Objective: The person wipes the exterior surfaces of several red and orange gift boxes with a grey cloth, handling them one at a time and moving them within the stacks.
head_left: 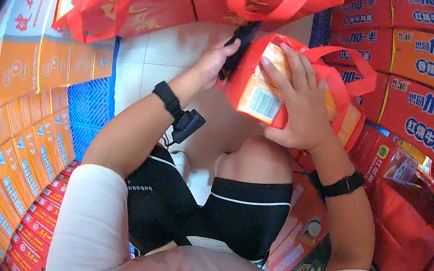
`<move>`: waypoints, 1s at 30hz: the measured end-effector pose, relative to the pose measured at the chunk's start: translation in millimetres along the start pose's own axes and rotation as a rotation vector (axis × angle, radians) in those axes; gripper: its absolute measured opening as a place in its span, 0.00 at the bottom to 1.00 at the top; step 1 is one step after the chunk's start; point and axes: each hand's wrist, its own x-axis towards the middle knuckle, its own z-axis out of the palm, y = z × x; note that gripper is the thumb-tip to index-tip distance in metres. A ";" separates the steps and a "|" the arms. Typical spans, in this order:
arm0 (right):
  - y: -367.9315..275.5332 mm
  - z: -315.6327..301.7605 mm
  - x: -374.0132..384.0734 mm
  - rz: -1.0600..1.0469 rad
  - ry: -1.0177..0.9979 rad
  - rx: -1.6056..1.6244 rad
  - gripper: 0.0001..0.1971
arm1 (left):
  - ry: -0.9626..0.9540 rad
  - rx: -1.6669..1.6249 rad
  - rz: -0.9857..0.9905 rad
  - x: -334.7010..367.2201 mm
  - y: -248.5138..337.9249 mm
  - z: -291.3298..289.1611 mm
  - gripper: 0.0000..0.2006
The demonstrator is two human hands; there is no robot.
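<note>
In the middle stands a red cloth gift bag (341, 78) with looped handles. From its mouth shows an orange and white box (254, 88) with a barcode on its end. My right hand (301, 106) lies over this box, fingers along its upper side and thumb at its lower edge, gripping it. My left hand (216, 60) is just left of the bag, its fingers curled round a dark, flat black object (241, 39), partly hidden; its kind is unclear. Both wrists wear black bands, the left one with a small black device (188, 126).
Large red bags (151, 12) with gold print stand across the far side. Stacked red and orange cartons (426, 109) rise at right. Orange cartons (32, 70) line the left, near a blue plastic pallet (90, 109). Pale floor tiles (157, 44) show between.
</note>
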 end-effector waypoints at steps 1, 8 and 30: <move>0.6 -2.9 -0.7 0.016 0.007 -0.003 0.55 | -0.014 0.008 -0.008 -5.6 17.3 14.3 0.21; -5.8 4.0 -6.0 0.030 -0.026 0.018 0.53 | -0.124 0.402 0.407 -47.6 62.7 66.7 0.22; 11.1 15.4 -7.6 0.015 0.057 0.164 0.42 | 0.400 1.146 0.630 -63.2 25.0 86.6 0.19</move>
